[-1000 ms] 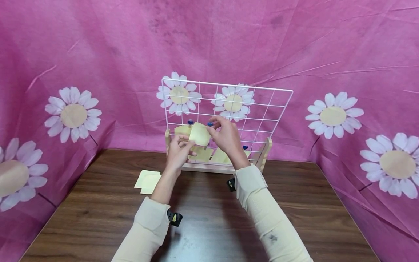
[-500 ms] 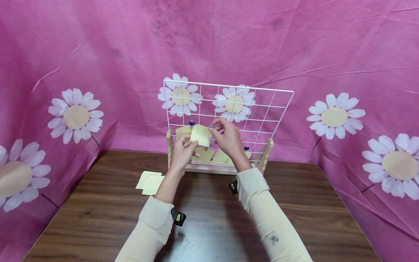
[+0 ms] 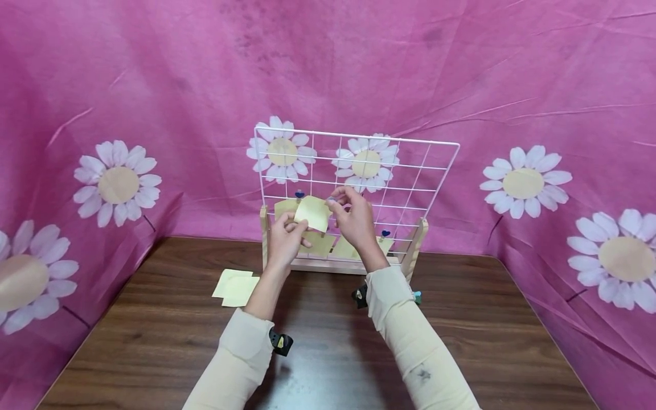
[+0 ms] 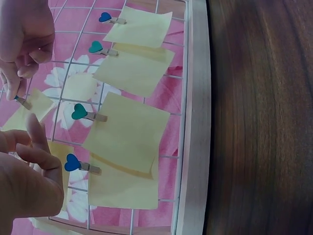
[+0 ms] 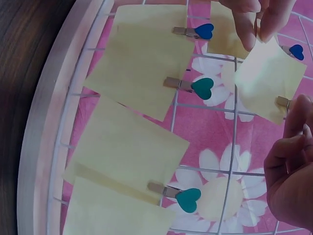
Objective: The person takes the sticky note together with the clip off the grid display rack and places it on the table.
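My left hand [image 3: 283, 242] pinches a yellow sticky note [image 3: 312, 213] by its edge, in front of a white wire grid [image 3: 356, 138]. With thumb and fingers, my right hand [image 3: 357, 223] pinches a small wooden clothespin [image 5: 282, 102]. In the right wrist view its jaws sit on the note's corner; fingers mostly hide its heart. Just left of the held note, another note [image 3: 283, 208] hangs from a clothespin with a blue heart [image 3: 299, 194]. Lower down, the left wrist view shows several overlapping notes [image 4: 128, 125] pinned by clothespins with blue and green hearts [image 4: 79, 111].
The grid stands in a wooden base [image 3: 328, 264] at the back of a brown table [image 3: 318, 341]. Two loose notes [image 3: 239, 290] lie left of my left forearm. Something small and green [image 3: 417, 296] shows beside my right cuff. A pink flowered cloth [image 3: 205, 85] hangs behind.
My right fingers now cover most of the clothespin's blue heart, which showed plainly a second ago. The small green thing beside my right cuff has come into sight. Both hands otherwise stay nearly in place.
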